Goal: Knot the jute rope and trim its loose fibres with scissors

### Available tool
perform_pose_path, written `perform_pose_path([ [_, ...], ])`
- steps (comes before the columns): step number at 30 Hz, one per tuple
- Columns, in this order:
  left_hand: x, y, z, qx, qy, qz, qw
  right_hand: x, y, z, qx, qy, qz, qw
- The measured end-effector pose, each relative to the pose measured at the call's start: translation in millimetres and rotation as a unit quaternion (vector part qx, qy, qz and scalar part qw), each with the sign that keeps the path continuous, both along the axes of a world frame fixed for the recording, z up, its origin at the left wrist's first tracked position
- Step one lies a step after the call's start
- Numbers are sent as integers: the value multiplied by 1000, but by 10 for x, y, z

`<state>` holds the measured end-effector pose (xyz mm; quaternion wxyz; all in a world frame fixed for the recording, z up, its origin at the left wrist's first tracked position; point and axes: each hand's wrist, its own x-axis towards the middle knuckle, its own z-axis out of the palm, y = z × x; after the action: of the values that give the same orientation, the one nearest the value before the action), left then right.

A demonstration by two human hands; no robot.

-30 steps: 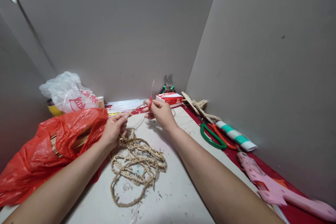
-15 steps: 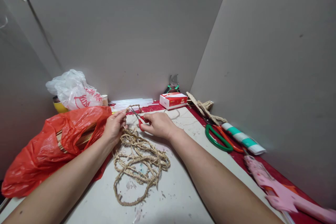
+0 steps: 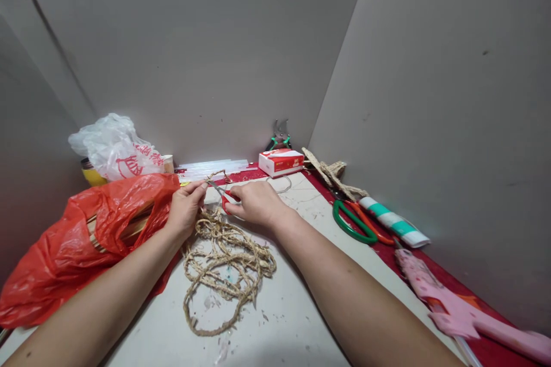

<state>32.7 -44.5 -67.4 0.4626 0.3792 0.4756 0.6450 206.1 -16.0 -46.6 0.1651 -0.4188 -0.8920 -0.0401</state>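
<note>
My left hand (image 3: 188, 205) is closed in a pinch on the rope, whose short end sticks out past the fingertips. In my right hand (image 3: 257, 202) is a small pair of scissors with red handles (image 3: 226, 202). Their blades point left and reach the rope right beside my left fingertips. Whether the blades are fully closed on it is too small to tell. Below both hands the rest of the rough straw rope (image 3: 235, 266) lies in loose coils on the pale tabletop (image 3: 293, 309).
A red plastic bag (image 3: 55, 264) with wooden strips lies left, a white plastic bag (image 3: 114, 146) behind it. Clear sticks (image 3: 215, 169), a tissue pack (image 3: 281, 163) and pruning shears (image 3: 280, 136) stand at the back. Green-handled scissors (image 3: 350, 229) and a pink glue gun (image 3: 447, 304) lie right.
The scissor blades have moved against the rope close to my left fingertips. The whole view has shifted slightly, with everything a little further left.
</note>
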Motion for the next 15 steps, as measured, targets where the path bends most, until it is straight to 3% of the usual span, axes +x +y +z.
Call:
perform_pose_path([
  [8,-33,40,-55,6,19,16,1000,-38,-24,34,10,-31,-6,999],
  [15,-15,24,1,-3,3,14,1000,-70,-67,48,4,-28,-12,1000],
])
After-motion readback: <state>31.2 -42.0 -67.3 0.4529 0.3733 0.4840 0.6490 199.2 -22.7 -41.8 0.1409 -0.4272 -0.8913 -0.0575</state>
